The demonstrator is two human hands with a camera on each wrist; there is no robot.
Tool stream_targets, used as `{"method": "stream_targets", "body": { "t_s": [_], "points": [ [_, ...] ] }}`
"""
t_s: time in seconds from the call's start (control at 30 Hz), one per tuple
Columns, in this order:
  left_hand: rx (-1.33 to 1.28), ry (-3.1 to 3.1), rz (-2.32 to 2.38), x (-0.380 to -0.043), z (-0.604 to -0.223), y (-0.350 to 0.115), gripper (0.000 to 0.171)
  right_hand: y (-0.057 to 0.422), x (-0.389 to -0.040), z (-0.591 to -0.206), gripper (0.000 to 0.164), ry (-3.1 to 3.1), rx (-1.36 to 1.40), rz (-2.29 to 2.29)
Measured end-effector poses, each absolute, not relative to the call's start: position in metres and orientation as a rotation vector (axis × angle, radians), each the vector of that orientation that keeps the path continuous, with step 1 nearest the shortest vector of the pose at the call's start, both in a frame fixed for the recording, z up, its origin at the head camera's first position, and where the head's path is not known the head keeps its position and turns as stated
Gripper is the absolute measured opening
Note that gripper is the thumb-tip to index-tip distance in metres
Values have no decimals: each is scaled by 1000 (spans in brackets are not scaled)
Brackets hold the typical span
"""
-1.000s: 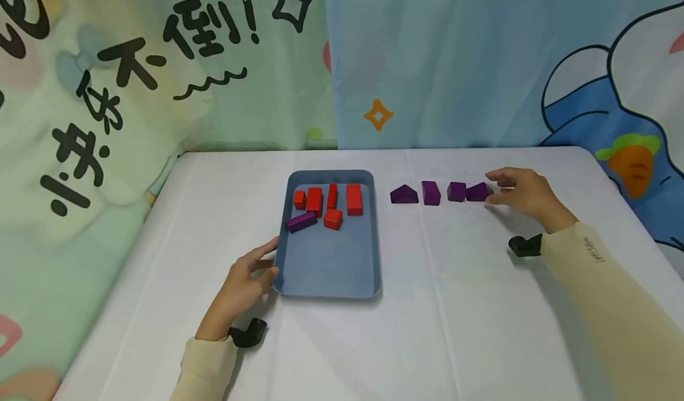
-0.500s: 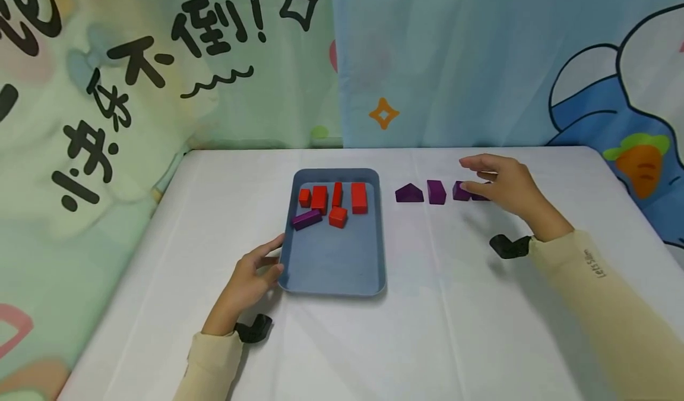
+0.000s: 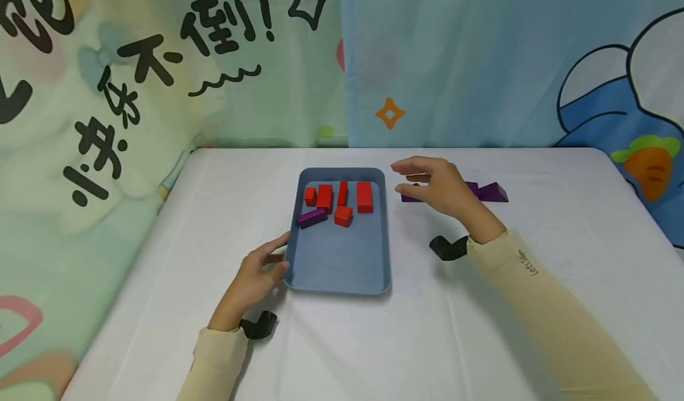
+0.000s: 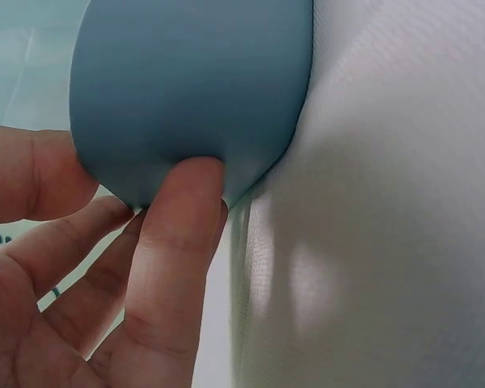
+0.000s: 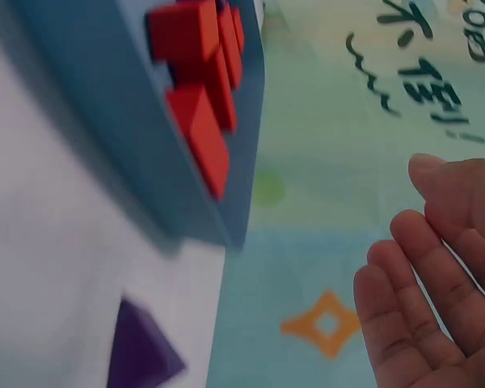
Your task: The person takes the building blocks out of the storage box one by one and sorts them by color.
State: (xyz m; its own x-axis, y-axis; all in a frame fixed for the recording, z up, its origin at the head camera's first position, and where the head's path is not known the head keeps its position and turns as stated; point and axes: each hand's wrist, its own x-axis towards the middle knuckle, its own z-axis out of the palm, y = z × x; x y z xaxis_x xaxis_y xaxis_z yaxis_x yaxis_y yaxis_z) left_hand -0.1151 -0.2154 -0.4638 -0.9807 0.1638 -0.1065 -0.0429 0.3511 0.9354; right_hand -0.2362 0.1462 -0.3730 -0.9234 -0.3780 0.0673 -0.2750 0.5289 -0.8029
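Note:
A blue-grey tray [image 3: 336, 270] holds several red blocks [image 3: 364, 197] and one purple block [image 3: 312, 217]. My left hand [image 3: 256, 276] rests its thumb and fingertips against the outside of the tray's left wall, and the left wrist view shows them touching the tray [image 4: 194, 81] near a corner. My right hand [image 3: 440, 187] hovers over the row of purple blocks, thumb and fingers apart with nothing between them. Partly behind it shows a purple triangular block [image 3: 408, 198]; another purple block [image 3: 493, 193] lies right of it. The hand hides part of the row.
A white cloth [image 3: 347, 347] covers the table. Printed curtains [image 3: 454, 62] hang behind it and along the left side. A black wrist-worn piece [image 3: 449, 248] sticks out below the right wrist, and a similar black piece [image 3: 260, 325] below the left.
My right hand has moved left along the purple row, from the right-end block to above the left-end one. The left hand stays at the tray. The whole view has shifted slightly.

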Motion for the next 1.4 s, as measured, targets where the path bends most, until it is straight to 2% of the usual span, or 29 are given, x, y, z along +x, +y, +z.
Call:
{"method": "stream_targets", "body": {
  "t_s": [0.23, 0.9, 1.4],
  "points": [
    [116, 2439, 1690, -118, -467, -217, 60, 102, -242, -389, 40, 2547, -702, -1400],
    [129, 2471, 1673, -119, -467, -216, 58, 17, -249, -414, 37, 2491, -742, -1119],
    [127, 2472, 1674, -118, -467, -216, 57, -8, -247, -426, 23, 2716, -829, -790]
  ]
}}
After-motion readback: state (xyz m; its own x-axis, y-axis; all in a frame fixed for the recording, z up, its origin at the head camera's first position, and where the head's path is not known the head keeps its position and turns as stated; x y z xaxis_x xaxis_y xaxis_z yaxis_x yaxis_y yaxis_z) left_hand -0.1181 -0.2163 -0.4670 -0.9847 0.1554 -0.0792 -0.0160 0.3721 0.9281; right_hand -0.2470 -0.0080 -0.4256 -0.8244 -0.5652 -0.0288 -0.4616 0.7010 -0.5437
